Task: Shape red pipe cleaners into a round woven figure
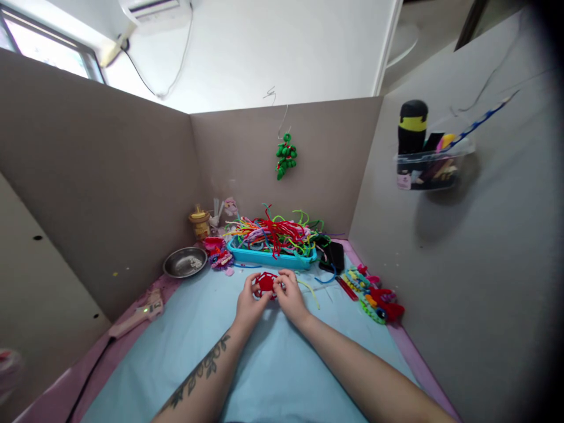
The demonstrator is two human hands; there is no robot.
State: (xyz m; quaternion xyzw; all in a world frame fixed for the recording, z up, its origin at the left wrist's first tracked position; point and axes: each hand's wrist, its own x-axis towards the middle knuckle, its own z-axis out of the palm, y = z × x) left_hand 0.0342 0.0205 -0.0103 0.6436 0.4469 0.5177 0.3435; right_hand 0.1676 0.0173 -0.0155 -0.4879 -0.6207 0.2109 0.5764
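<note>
Between my hands is a small red piece point(266, 282) that looks made of bent fuzzy craft stems, with an openwork edge. My left hand point(251, 299) is closed on its left side, thumb at the lower edge. On its right side the fingers of my right hand point(289, 293) pinch it. Both hands are just above the blue table cover. Behind them stands a blue tray point(273, 257) heaped with fuzzy craft stems point(282, 230) in many colours. A thin yellow-green stem point(312, 294) lies right of my right hand.
Left are a metal bowl point(185, 262) with small pale bits and a pink glue gun point(138, 314). A black phone point(332, 257) and colourful fuzzy pieces point(372, 294) lie right. Grey partitions point(282, 194) surround the table; a clear bin point(427, 170) hangs on the right one.
</note>
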